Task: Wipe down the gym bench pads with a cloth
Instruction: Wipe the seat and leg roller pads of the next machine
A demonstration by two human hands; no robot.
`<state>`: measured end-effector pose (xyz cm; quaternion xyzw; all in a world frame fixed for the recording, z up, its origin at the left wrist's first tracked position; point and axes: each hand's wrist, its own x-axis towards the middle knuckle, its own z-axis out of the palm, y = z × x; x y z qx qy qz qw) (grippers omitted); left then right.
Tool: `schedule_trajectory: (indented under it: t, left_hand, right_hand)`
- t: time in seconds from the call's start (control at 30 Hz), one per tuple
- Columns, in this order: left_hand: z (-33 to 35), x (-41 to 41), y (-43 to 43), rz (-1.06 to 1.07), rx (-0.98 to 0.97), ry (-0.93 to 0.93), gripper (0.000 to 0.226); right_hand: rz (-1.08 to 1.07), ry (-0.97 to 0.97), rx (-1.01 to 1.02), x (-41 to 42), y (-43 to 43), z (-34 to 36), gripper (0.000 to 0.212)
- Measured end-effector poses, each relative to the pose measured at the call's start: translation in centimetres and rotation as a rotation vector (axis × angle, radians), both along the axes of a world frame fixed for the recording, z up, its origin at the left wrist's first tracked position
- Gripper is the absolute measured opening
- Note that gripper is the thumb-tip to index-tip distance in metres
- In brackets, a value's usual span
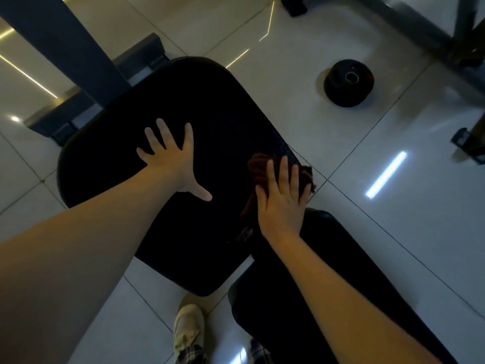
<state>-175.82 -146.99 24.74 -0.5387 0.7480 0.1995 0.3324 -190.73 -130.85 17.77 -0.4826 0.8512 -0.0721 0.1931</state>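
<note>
1. Where the view comes nearest the body, a pale shoe stands on the tiled floor, behind both hands, beside the narrow pad that runs under the right forearm.
2. The right hand lies flat, its fingers straight and close together, pressing on the brown cloth rather than clutching it. The cloth bunches out ahead of and to either side of those fingers, at the right edge of the wide pad.
3. The left hand rests to the left of the cloth and apart from it, fingers spread wide and holding nothing, flat on the same surface, seemingly as a brace.
4. The step in hand looks like wiping the wide pad, at its right edge. The next move probably calls for a flat-palmed sweep leftward toward the spread fingers, which would need to lift or shift to free the patch they cover. The narrow pad behind the right fingers then wants its turn.
5. Farther off, a dark frame stands beyond the left fingers, and a round black object sits on the floor well beyond the right ones.
</note>
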Motion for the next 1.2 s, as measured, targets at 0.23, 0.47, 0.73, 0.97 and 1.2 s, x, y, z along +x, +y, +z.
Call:
schedule_trajectory:
  t: [0.23, 0.47, 0.73, 0.97, 1.2]
  left_hand:
    - [-0.3, 0.5, 3.1, -0.228, 0.037, 0.018, 0.15]
    - [-0.8, 0.2, 4.3, -0.247, 0.011, -0.001, 0.155]
    - [-1.0, 0.4, 4.6, -0.264, -0.014, -0.01, 0.157]
    - [-1.1, 1.1, 4.7, -0.305, -0.005, -0.012, 0.156]
    - [-1.1, 1.3, 4.7, -0.31, 0.001, 0.006, 0.155]
  right_hand:
    - [-0.042, -0.056, 0.038, -3.5, -6.4, 1.4, 0.058]
    - [-0.098, 0.042, 0.007, 1.0, -2.8, 0.8, 0.058]
    - [-0.112, 0.038, -0.123, 8.3, 3.7, -1.0, 0.057]
    - [0.004, -0.005, 0.021, 4.7, 2.2, 0.2, 0.054]
    - [0.244, 0.055, 0.051, -1.9, -0.7, 1.0, 0.057]
